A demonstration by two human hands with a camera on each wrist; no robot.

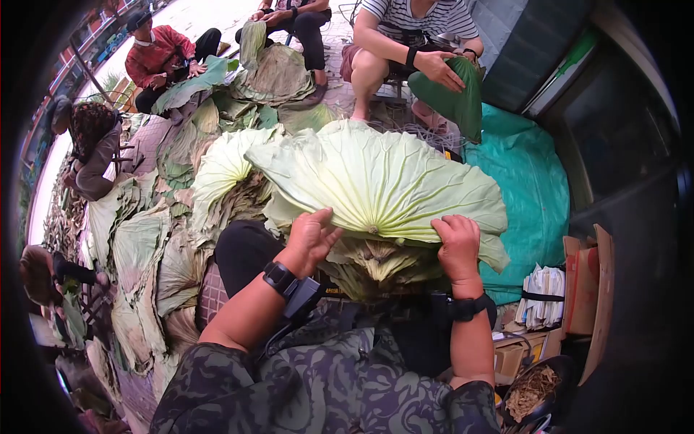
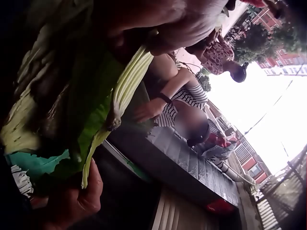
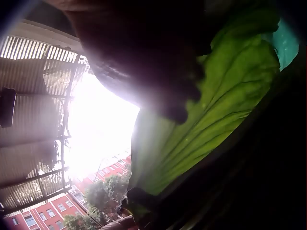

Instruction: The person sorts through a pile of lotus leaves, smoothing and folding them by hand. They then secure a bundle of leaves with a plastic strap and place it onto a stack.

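Note:
A large pale green leaf (image 1: pixel 376 177), folded with veins fanning from a small central stub, spans both hands in the head view. The left hand (image 1: pixel 311 239) pinches its near edge left of the stub. On the right, the other hand (image 1: pixel 459 242) grips the same edge between thumb and fingers. The left wrist view has the leaf's ribbed fold (image 2: pixel 129 84) running from the left hand (image 2: pixel 168 24) toward the right hand (image 2: pixel 76 201). Backlit green leaf (image 3: pixel 206 110) lies beside the dark right hand (image 3: pixel 144 62) in the right wrist view. More leaves (image 1: pixel 379 260) are stacked beneath.
Dried leaves (image 1: pixel 144 246) cover the ground at left. A teal sheet (image 1: pixel 524 188) lies at right, near bundled papers (image 1: pixel 541 293), a cardboard box (image 1: pixel 584 282) and a bowl of scraps (image 1: pixel 533 393). Several people sit around; one in stripes holds a dark green leaf (image 1: pixel 452 98).

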